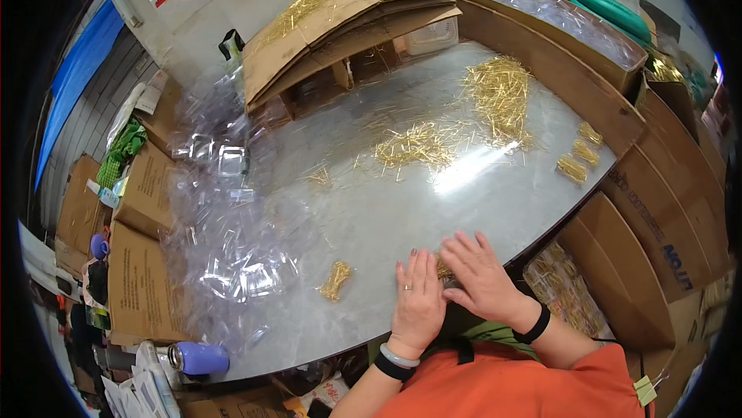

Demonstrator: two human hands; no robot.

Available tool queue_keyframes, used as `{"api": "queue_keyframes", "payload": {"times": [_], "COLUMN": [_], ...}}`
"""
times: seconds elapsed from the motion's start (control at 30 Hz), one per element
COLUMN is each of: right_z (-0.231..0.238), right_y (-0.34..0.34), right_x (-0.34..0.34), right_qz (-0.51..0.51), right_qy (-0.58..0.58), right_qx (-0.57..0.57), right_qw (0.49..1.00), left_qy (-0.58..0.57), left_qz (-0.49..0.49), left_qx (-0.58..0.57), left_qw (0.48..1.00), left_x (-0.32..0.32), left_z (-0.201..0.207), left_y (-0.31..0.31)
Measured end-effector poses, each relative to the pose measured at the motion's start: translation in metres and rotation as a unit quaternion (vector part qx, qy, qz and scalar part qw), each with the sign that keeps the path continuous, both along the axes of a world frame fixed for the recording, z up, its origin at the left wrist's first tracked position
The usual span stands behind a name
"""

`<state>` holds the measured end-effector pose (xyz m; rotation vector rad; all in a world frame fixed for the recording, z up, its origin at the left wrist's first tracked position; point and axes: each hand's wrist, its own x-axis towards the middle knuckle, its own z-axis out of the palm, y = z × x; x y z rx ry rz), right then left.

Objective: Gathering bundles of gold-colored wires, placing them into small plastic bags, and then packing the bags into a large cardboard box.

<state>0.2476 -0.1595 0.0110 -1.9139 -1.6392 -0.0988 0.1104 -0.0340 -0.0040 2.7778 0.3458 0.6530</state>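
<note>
Table: a grey metal-topped table (402, 209) fills the middle of the view, shiny under the light.
Cardboard: flattened brown cardboard sheets (348, 20) lie stacked at the far side; cardboard boxes (657, 209) line the right edge, more boxes (143, 263) the left.
Clear plastic: a heap of clear plastic trays and film (232, 248) spreads over the left part of the table.
Loose pins: a large heap of thin gold pins (501, 97) lies far right, a second scatter (413, 147) near the centre.
Bundles: small gold bundles (580, 157) sit in a row near the right edge; one more bundle (335, 280) lies just left of the hands.
Bottle: a lilac bottle (199, 358) lies at the near left corner.
Left hand: the left hand (418, 298) lies flat, fingers spread, palm down at the near edge.
Right hand: the right hand (483, 279) lies flat beside it, fingers spread, touching the left.
Pins under hands: a small gold bunch of pins (442, 267) shows between the two hands, pressed against the table under the fingers.
</note>
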Motion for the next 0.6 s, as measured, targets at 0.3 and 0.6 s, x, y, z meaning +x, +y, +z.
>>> {"api": "queue_keyframes", "payload": {"times": [0.3,0.6], "right_z": [-0.016,0.003], "right_y": [-0.001,0.004], "right_x": [-0.004,-0.017], "right_qz": [-0.049,-0.09], "right_qy": [-0.112,0.051], "right_qx": [-0.059,0.091], "right_qw": [0.991,0.99], "left_qy": [-0.065,-0.037], "left_qz": [-0.019,-0.047], "left_qx": [-0.206,-0.154], "left_qw": [0.976,0.986], "left_x": [-0.006,-0.008], "left_z": [0.008,0.004], "left_y": [0.0,0.005]}}
